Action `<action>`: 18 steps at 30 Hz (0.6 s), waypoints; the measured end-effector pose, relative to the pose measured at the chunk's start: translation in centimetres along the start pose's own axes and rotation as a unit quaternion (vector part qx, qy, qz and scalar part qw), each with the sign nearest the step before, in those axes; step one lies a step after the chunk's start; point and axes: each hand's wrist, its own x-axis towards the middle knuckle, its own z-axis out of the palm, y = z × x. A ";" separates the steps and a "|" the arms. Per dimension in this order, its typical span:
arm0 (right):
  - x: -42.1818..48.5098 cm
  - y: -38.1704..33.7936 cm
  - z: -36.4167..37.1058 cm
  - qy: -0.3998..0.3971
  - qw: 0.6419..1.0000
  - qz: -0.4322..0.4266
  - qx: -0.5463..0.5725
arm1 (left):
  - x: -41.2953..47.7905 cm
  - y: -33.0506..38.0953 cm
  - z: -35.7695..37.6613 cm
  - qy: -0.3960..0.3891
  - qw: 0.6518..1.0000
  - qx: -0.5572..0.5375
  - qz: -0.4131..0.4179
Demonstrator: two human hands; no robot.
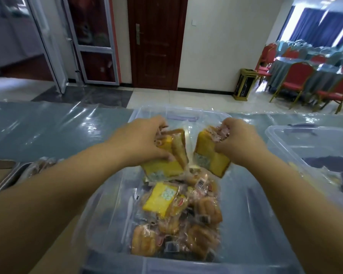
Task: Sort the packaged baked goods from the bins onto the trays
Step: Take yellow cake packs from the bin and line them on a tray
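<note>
one cake pack gripped by left hand, one by right hand, above the bun-filled bin; side bin at right.

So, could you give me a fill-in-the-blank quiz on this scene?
1. The left hand grips the left cake pack, coloured ___.
2. The right hand grips the right cake pack, so ___ hands are full.
3. A third cake pack lies ___ the clear bin.
Missing: yellow; both; inside.

A single head-worn view looks forward and down. The bin lies close below, a door far ahead.
</note>
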 end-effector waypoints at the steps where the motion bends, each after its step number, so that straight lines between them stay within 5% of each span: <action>1: -0.7 -0.6 -0.5 0.030 0.999 -0.013 0.036 | -0.9 -0.1 -1.0 0.033 0.999 -0.038 -0.006; 9: -6.9 -7.8 -1.0 0.161 0.955 -0.120 0.216 | -10.7 -3.2 -5.3 0.245 0.945 -0.202 -0.079; 18: -13.7 -18.6 4.6 0.099 0.941 -0.164 0.280 | -24.1 -11.8 -7.0 0.284 0.898 -0.297 -0.156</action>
